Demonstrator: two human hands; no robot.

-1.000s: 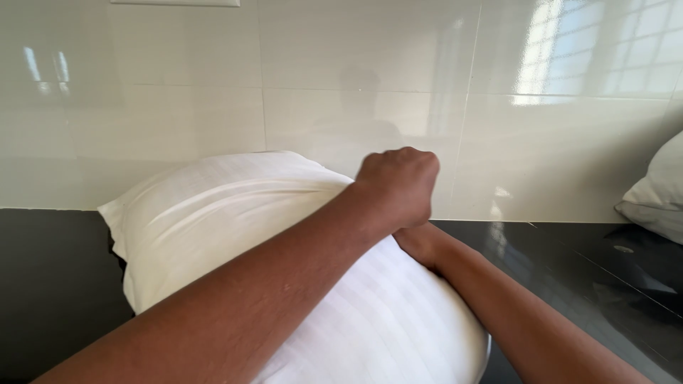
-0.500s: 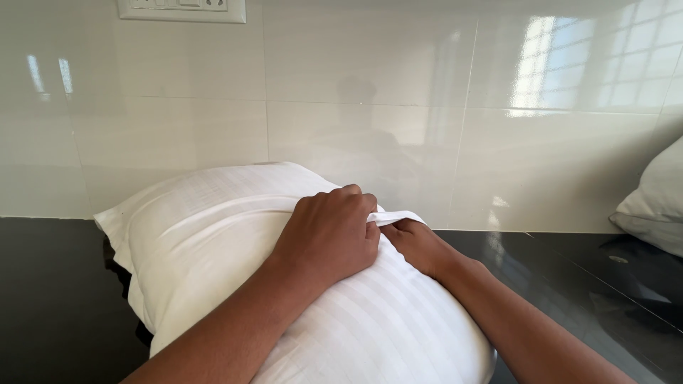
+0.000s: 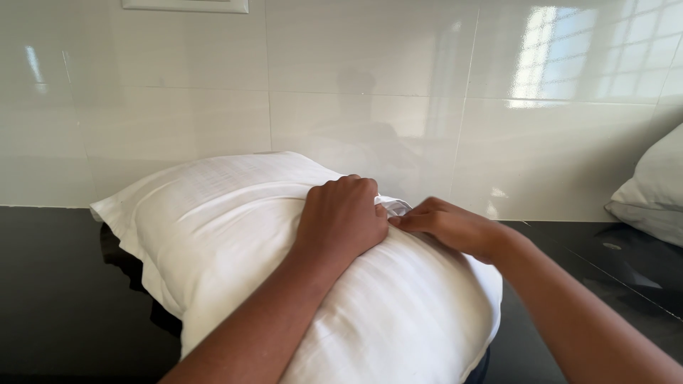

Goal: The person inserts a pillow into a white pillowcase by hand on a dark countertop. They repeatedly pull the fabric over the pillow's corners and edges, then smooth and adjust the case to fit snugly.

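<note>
On the black glossy worktop (image 3: pixel 64 284), against the pale tiled wall (image 3: pixel 398 107), we have a plump white striped pillow (image 3: pixel 235 235) lying with its long axis running from the far left corner towards the near right, so that it crosses in front of us on a slant. Our left hand (image 3: pixel 343 217) rests on top of the pillow near its far edge, fingers curled down and closed over a bunch of the white pillowcase fabric (image 3: pixel 393 206). Our right hand (image 3: pixel 449 226) comes in from the right and meets it: its fingers are narrow, pinched together on the same small fold of fabric, which shows as a crumpled tab between the two hands. The hands touch, or all but touch, at that fold.

The gathered fold lies on the far side of the pillow, towards the wall, just ahead of both hands; the left hand sits squarely over it, while the right reaches it only with the fingertips. The bulk of the pillow lies below and to the left of the hands. A second white pillow (image 3: pixel 651 188) sits at the right edge, well apart.
</note>
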